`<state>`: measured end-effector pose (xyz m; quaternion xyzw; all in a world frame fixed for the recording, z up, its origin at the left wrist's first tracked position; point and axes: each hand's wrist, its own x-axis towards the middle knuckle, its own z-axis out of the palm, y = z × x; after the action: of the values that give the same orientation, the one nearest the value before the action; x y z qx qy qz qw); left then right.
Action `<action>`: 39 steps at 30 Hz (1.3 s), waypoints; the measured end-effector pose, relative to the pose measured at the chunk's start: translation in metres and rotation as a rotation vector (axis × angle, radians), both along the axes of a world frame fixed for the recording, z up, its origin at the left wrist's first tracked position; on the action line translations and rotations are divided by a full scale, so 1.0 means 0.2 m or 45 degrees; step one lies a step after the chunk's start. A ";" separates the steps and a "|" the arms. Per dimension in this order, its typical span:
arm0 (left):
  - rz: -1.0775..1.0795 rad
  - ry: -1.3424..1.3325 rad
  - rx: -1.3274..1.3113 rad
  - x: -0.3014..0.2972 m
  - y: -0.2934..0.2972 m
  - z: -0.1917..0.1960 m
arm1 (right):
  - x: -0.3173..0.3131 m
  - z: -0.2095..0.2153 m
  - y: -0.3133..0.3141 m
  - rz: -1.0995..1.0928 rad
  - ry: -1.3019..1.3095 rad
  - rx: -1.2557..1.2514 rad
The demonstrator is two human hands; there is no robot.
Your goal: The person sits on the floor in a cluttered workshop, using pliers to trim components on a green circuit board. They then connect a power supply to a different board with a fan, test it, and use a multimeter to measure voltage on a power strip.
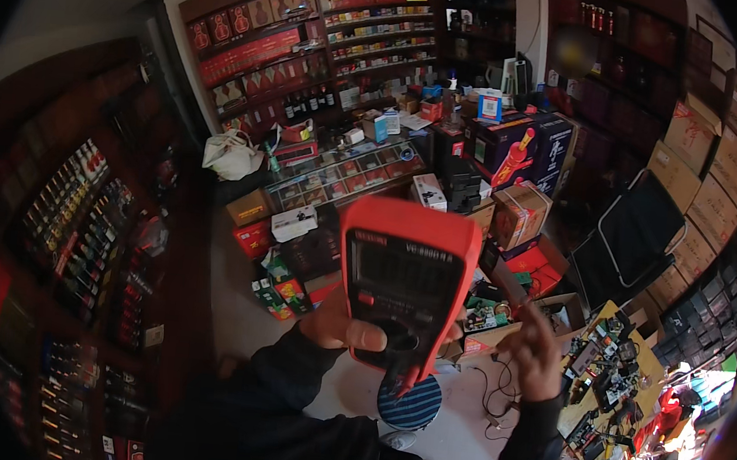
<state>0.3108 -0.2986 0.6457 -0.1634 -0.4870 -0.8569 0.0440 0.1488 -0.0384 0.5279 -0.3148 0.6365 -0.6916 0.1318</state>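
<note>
My left hand (336, 325) grips a red and black digital multimeter (405, 277), raised in front of me. The thumb lies across its lower front, beside the dial, and fingertips show at the far edge. The meter's screen (402, 271) looks dark, with nothing I can read. Test leads (406, 380) in red and black come out at its bottom end. To the right of the meter and apart from it is my right hand (535, 354), slightly blurred. Its fingers are stretched out and nothing shows in them.
Beneath the meter stands a round blue-striped stool (409, 402). A low table (613, 387) at right bears several circuit boards, with cables (502, 391) on the floor beside it. Ahead are a glass display counter (347, 176), cartons (520, 215) and a black chair (636, 231). Bottle shelves (81, 214) line the left.
</note>
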 end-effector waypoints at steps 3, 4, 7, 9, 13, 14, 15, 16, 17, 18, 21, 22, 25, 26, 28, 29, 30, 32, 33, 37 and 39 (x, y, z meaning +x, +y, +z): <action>-0.082 -0.118 0.016 0.13 -0.05 -0.10 | 0.04 0.67 -0.25 0.237 0.272 0.029; -0.096 -0.168 0.018 0.17 -0.06 -0.11 | 0.07 0.84 -0.35 0.320 0.558 -0.040; 0.087 -0.268 -0.098 0.25 -0.07 -0.13 | 0.16 1.17 -0.56 0.539 1.080 -0.219; 0.109 -0.293 -0.074 0.30 -0.09 -0.11 | 0.20 1.20 -0.63 0.629 0.853 -0.298; 0.172 -0.159 0.024 0.29 -0.09 -0.11 | 0.16 0.87 -0.67 0.727 0.141 -0.450; 0.182 -0.115 0.059 0.27 -0.09 -0.11 | 0.17 0.73 -0.67 0.691 -0.040 -0.388; 0.212 -0.087 0.115 0.23 -0.08 -0.10 | 0.20 0.57 -0.65 0.745 -0.230 -0.409; 0.244 -0.072 0.172 0.19 -0.06 -0.10 | 0.21 0.44 -0.61 1.027 -0.330 -0.441; 0.275 -0.061 0.226 0.14 -0.05 -0.10 | 0.26 0.30 -0.61 0.936 -0.359 -0.496; 0.253 0.047 0.221 0.06 -0.04 -0.10 | 0.33 0.18 -0.55 0.926 -0.423 -0.454; 0.235 0.045 0.311 -0.14 -0.03 -0.11 | 0.41 -0.02 -0.33 1.050 -0.603 -0.236; 0.224 0.005 0.378 -0.20 -0.02 -0.12 | 0.45 -0.06 -0.27 1.002 -0.658 -0.172; 0.310 -0.032 0.377 -0.35 0.00 -0.17 | 0.58 -0.12 -0.13 0.673 -0.818 -0.020; 0.248 -0.039 0.410 -0.40 0.00 -0.18 | 0.62 -0.12 -0.09 0.549 -0.836 0.049; 0.213 -0.071 0.449 -0.48 0.02 -0.21 | 0.66 -0.12 -0.02 0.309 -0.778 0.114; 0.207 -0.074 0.470 -0.51 0.03 -0.23 | 0.68 -0.11 0.02 0.218 -0.765 0.104; 0.136 -0.094 0.440 -0.54 0.03 -0.25 | 0.68 -0.11 0.05 0.141 -0.746 0.183; 0.076 -0.155 0.377 -0.58 0.06 -0.29 | 0.67 -0.10 0.09 0.037 -0.558 0.377; 0.065 -0.207 0.339 -0.60 0.08 -0.32 | 0.66 -0.09 0.09 -0.044 -0.515 0.465; -0.082 -0.208 0.149 -0.61 0.19 -0.41 | 0.58 0.06 0.08 -0.587 0.017 0.453; -0.226 -0.116 0.116 -0.59 0.24 -0.45 | 0.53 0.18 0.10 -0.698 0.004 0.367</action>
<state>0.1923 -0.2502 0.5549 -0.1645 -0.4325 -0.8852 -0.0469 0.2556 -0.0194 0.5644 -0.1107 0.7894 -0.6036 -0.0174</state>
